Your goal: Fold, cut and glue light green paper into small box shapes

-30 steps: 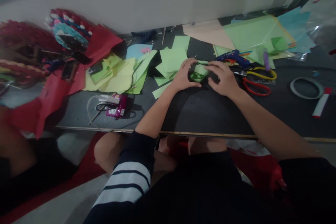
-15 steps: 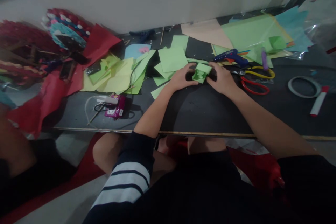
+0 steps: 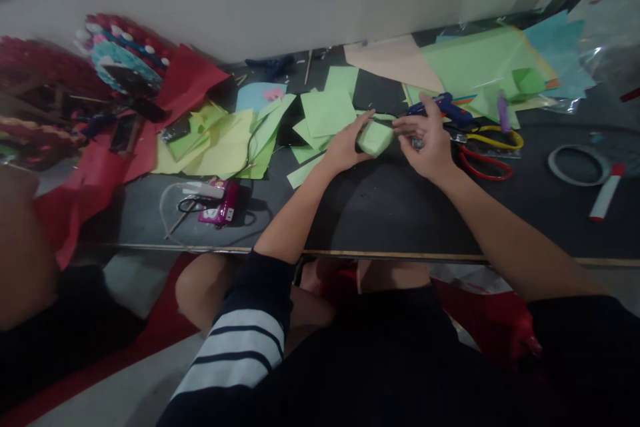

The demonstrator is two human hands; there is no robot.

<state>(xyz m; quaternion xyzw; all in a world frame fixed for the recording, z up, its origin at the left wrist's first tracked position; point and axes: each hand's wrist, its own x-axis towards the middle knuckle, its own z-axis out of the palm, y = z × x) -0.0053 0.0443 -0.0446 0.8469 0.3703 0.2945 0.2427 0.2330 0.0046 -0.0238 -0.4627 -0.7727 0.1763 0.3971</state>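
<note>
My left hand [image 3: 349, 143] is closed round a small folded piece of light green paper [image 3: 375, 138], held just above the black table [image 3: 380, 213]. My right hand [image 3: 425, 140] is off the paper, just to its right, with the fingers apart and slightly curled; a small dark thing shows by its fingers but I cannot make it out. Loose green paper squares [image 3: 327, 112] lie right behind my left hand.
A blue glue gun [image 3: 443, 107] and red and yellow scissors [image 3: 487, 153] lie by my right hand. A tape ring [image 3: 580, 167] and a glue stick [image 3: 606, 193] are at the right. Yellow-green sheets [image 3: 225, 143], a pink object [image 3: 220, 203] and red paper craft [image 3: 125, 80] fill the left. Large coloured sheets [image 3: 480, 63] lie at the back.
Both hands were pressing the green paper on the table. Now my left hand has lifted and turned it, and my right hand has let go and drawn away to the right.
</note>
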